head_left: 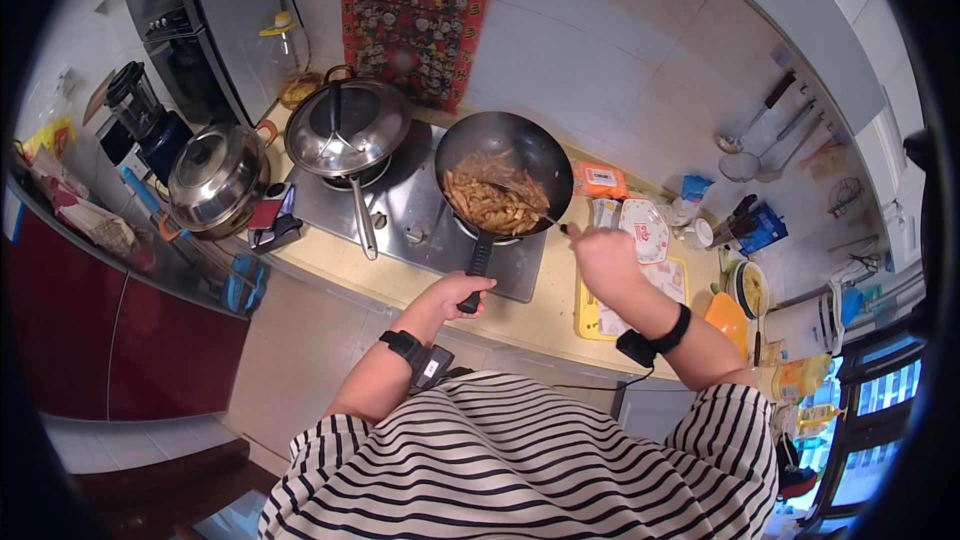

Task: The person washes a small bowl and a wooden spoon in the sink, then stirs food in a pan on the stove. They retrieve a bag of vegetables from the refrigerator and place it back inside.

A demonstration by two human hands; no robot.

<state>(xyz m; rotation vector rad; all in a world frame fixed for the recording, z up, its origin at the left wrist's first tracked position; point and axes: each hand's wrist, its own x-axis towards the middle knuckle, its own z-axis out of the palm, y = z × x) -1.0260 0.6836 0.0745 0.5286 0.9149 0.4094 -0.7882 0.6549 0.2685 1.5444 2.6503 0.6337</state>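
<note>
A dark wok (534, 141) sits on the right burner of the gas stove (420, 202). Browned strips of food (491, 199), perhaps potato, lie in it, and faint steam seems to rise. My left hand (454, 295) grips the wok's black handle (478, 262) near its end. With my right hand (606, 259) I hold a spatula (553, 222) by its dark grip. Its metal shaft slants down over the wok's right rim, and its blade is partly hidden among the food.
On the left burner stands a lidded steel pan (367, 112), its handle pointing towards me. Further left are a steel pot (214, 180) and a blender (142, 109). A patterned cutting board (679, 277) and a hexagonal plate (643, 229) lie at right. Ladles and a strainer (741, 166) hang on the wall.
</note>
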